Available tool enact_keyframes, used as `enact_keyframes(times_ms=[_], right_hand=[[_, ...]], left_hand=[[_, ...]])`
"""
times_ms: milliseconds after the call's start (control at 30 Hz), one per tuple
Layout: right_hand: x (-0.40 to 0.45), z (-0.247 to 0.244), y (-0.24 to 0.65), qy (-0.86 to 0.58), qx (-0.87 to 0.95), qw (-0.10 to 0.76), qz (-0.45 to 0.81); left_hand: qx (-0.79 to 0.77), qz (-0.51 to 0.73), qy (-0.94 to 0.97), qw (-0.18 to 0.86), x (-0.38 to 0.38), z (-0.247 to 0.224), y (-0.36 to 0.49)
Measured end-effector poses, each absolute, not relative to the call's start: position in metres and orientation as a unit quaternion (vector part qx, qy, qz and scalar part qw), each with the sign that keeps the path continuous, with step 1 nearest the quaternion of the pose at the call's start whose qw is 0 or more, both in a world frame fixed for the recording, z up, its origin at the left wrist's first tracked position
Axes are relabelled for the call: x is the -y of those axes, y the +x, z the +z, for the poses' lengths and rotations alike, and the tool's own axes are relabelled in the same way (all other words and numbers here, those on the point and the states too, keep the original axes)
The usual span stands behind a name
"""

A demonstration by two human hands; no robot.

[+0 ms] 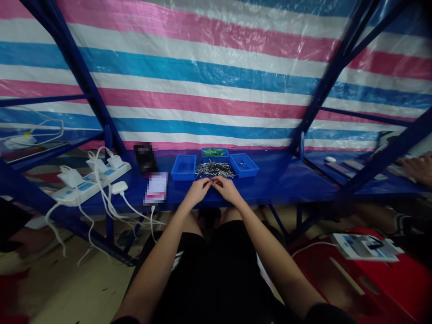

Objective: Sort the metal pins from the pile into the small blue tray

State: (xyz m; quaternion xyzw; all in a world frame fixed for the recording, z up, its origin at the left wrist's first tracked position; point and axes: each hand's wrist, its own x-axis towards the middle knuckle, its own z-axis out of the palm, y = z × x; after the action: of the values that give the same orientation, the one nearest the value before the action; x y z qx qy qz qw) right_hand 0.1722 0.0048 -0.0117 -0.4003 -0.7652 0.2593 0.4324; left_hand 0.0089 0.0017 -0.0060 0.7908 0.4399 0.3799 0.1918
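Observation:
My left hand (199, 190) and my right hand (225, 188) meet at the front edge of the blue table. Their fingertips are closed together; whatever lies between them is too small to make out. Just beyond my fingers spreads a pile of thin metal pins or rods (216, 169), some silvery and some dark. Behind the pile, a small blue tray (215, 158) contains green pieces. To the right sits a blue tray (251, 172) with a few thin metal pieces in it. A third blue tray (184, 175) stands on the left.
A phone (155, 188) with a charging cable lies left of the trays, beside a dark object (145, 157). Farther left is a white power strip (94, 182) with plugs and hanging cords. Blue metal posts (317, 90) frame the table. Another person's hand (418, 168) appears at far right.

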Motion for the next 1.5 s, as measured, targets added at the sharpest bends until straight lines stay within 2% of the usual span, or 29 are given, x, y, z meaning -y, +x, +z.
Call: enact_keyframes(times_ms=[167, 433, 633, 800, 1033, 1267, 1500], right_hand=[[-0.005, -0.007, 0.176, -0.408, 0.721, 0.477, 0.295], [-0.008, -0.009, 0.180, -0.426, 0.712, 0.482, 0.280], [-0.010, -0.009, 0.182, -0.419, 0.688, 0.496, 0.323], [-0.008, -0.007, 0.181, -0.405, 0.722, 0.465, 0.314], [0.000, -0.005, 0.175, -0.387, 0.803, 0.367, 0.267], [-0.003, -0.006, 0.180, -0.412, 0.710, 0.487, 0.297], [-0.005, -0.008, 0.180, -0.412, 0.735, 0.464, 0.274]], left_hand=[[-0.438, 0.371, 0.785, 0.234, 0.001, -0.002, 0.010], [-0.432, 0.388, 0.777, 0.244, -0.001, -0.004, 0.010], [-0.428, 0.422, 0.759, 0.250, 0.001, -0.002, 0.009], [-0.438, 0.459, 0.732, 0.248, 0.003, 0.000, 0.006], [-0.418, 0.464, 0.725, 0.290, 0.003, -0.001, 0.007], [-0.422, 0.452, 0.720, 0.315, 0.004, -0.001, 0.008], [-0.437, 0.435, 0.734, 0.284, 0.004, 0.001, 0.008]])
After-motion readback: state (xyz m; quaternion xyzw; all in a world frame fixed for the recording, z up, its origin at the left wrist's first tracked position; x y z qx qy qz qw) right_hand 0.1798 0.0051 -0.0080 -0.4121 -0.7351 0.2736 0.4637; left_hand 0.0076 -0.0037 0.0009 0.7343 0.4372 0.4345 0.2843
